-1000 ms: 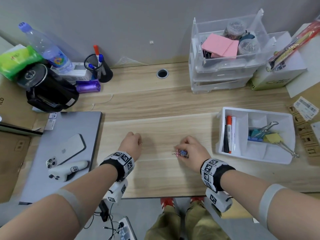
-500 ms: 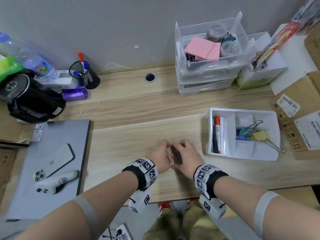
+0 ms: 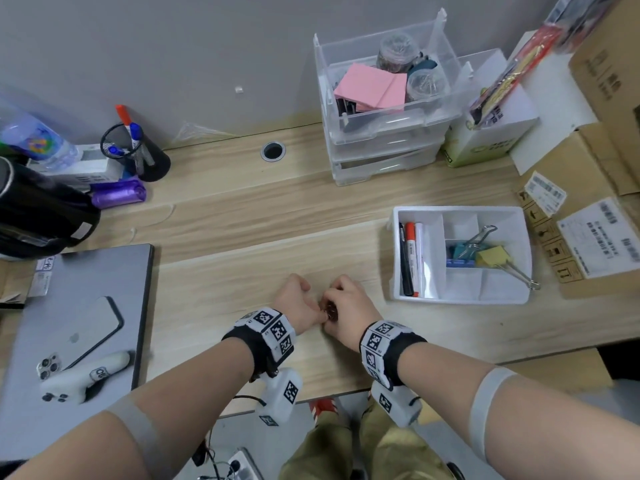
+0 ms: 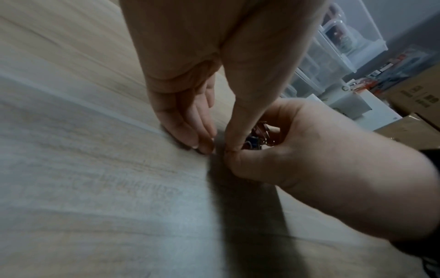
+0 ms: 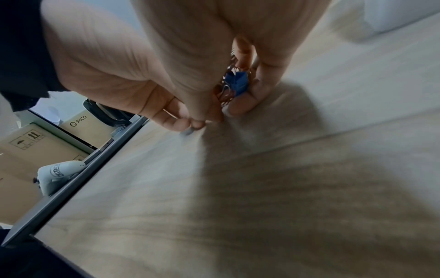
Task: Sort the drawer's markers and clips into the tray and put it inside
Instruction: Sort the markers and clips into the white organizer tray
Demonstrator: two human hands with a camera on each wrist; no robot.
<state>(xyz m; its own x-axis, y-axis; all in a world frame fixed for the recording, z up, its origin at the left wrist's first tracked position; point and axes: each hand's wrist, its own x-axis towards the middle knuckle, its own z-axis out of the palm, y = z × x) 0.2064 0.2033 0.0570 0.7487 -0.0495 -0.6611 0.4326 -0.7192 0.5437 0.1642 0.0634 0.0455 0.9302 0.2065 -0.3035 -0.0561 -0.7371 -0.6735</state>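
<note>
A small bunch of clips (image 3: 329,308), one blue, lies at the desk's centre between my two hands. My right hand (image 3: 349,306) curls its thumb and fingers round the clips (image 5: 235,80). My left hand (image 3: 298,303) stands against it, fingertips (image 4: 200,144) on the wood and thumb touching the right thumb, with the clips (image 4: 258,137) just behind. The white divided tray (image 3: 460,211) sits to the right, holding markers (image 3: 410,258) in its left slot and large binder clips (image 3: 478,251) in a middle one. The clear drawer unit (image 3: 388,133) stands behind it, top drawer open.
A grey laptop (image 3: 114,271) carrying a phone (image 3: 93,327) and a white controller (image 3: 79,375) lies on the left. A pen cup (image 3: 138,154) and black bag (image 3: 41,213) are at the back left. Cardboard boxes (image 3: 595,237) crowd the right edge.
My left hand has slid right across the desk to meet my right hand. The clips, which lay exposed by the right fingers, are now enclosed between both hands.
</note>
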